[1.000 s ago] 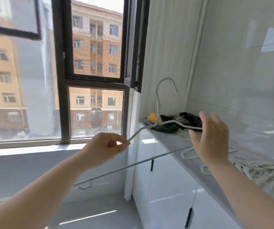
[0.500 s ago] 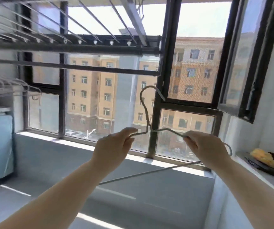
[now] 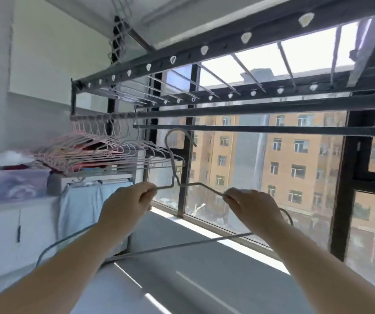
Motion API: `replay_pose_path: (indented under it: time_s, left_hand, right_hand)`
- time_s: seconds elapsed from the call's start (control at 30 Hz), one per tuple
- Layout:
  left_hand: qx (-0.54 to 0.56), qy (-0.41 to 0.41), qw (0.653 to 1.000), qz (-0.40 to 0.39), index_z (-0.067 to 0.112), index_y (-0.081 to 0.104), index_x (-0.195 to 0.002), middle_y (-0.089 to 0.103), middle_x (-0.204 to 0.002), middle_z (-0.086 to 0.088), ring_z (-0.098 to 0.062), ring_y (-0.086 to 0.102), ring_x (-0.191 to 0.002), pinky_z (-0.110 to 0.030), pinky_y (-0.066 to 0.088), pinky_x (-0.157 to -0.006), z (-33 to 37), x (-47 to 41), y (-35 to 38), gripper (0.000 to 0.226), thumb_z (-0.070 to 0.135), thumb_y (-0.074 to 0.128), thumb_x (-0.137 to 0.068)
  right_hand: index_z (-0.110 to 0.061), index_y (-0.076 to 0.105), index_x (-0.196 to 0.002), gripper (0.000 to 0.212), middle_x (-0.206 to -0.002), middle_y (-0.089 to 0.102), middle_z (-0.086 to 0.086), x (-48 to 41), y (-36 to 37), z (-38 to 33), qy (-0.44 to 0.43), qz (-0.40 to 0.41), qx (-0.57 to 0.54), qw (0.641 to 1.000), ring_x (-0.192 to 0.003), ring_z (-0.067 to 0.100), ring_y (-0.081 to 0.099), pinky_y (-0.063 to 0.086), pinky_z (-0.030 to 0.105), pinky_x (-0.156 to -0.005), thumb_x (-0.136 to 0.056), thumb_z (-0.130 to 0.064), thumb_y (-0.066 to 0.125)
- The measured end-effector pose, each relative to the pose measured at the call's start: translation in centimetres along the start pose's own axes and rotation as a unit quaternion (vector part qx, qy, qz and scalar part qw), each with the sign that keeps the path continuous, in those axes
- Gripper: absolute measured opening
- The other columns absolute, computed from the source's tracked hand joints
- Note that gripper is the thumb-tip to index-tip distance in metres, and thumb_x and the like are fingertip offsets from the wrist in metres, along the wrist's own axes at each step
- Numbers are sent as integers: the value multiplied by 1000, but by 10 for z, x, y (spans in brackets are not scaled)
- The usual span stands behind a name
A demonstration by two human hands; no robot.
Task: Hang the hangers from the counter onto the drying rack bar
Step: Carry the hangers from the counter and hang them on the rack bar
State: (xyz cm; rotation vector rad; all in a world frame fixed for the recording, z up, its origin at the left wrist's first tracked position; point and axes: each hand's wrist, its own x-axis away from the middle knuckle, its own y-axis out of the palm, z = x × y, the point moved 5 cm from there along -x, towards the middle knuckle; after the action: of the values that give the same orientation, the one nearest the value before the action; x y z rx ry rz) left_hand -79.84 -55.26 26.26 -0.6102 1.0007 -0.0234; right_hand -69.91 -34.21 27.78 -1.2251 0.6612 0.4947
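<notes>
Hanger (image 3: 173, 168) clamped at shoulders by left hand (image 3: 125, 205) and right hand (image 3: 254, 205); hook (image 3: 166, 139) near rack bar (image 3: 272, 130)

A thin grey wire hanger (image 3: 172, 160) stands upright, its shoulders pinched between the left fingers (image 3: 147, 191) and the right fingers (image 3: 233, 196). Its hook rises above them, just under the dark rack bar (image 3: 272, 130). Up and left of the fingers, pink and white hangers (image 3: 91, 150) hang in a row.

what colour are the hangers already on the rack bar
The hung hangers are mostly pale pink, some white; head view, left side.
</notes>
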Motion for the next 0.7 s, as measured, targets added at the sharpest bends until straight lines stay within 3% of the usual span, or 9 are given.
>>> replay_pose_path:
  time_s: [0.07,0.13,0.27,0.4,0.43,0.5,0.57,0.7]
  left_hand:
    - [-1,-29,1000,7,16,66,-100,55,-57,13,0,47,-48,-17,36,-51,-30,-9,-15,20,22,48,-91]
    - [-19,-47,999,20,12,66,-101,53,-55,13,1,42,-42,-19,31,-45,-54,-19,-28,21,19,47,-92]
    - [-53,-66,995,50,6,66,-98,51,-53,8,-1,41,-40,-19,29,-44,-84,-43,-51,22,15,47,-92]
    - [-106,-74,990,60,17,55,-61,50,-49,5,-9,45,-44,-26,32,-49,-98,-74,-55,34,17,46,-93]
    - [-113,-74,989,56,15,57,-61,49,-49,5,-11,46,-46,-29,36,-52,-99,-82,-52,34,17,45,-93]
    - [-123,-76,988,53,8,66,-82,51,-52,4,-14,48,-48,-31,42,-56,-101,-100,-42,29,20,43,-94]
    - [-124,-86,987,51,8,66,-95,54,-57,1,-12,47,-48,-27,40,-55,-101,-118,-31,28,21,42,-95]
    - [-130,-96,986,45,4,65,-88,60,-60,-6,-13,47,-46,-29,46,-54,-102,-151,-11,31,21,39,-95]
  right_hand:
    - [-23,56,-110,29,-104,67,-4,-28,14,-27,-16,0,-31,999,-94,21,62,37,24,-68,-97,-35,33]
    - [-23,53,-118,32,-116,63,-4,-57,19,-46,-31,5,-55,998,-106,19,58,41,26,-85,-96,-37,35]
    - [-18,48,-126,37,-129,53,0,-108,6,-65,-72,68,3,995,-122,18,44,28,30,-103,-95,-34,37]
    - [-10,51,-120,29,-123,54,6,-148,-16,-66,-96,135,119,979,-119,24,42,24,36,-104,-94,-16,39]
    - [-10,50,-120,29,-124,53,7,-157,-19,-64,-94,136,138,977,-121,25,41,22,37,-105,-94,-13,38]
    - [-9,48,-122,31,-128,51,8,-175,-25,-57,-82,129,181,971,-126,26,37,20,40,-109,-93,-11,37]
    - [-8,47,-122,31,-129,51,9,-191,-28,-48,-58,118,216,968,-127,28,37,21,42,-109,-93,-11,37]
    - [-10,46,-120,30,-114,58,7,-213,-29,-27,17,85,228,970,-108,26,52,36,38,-96,-91,-14,42]
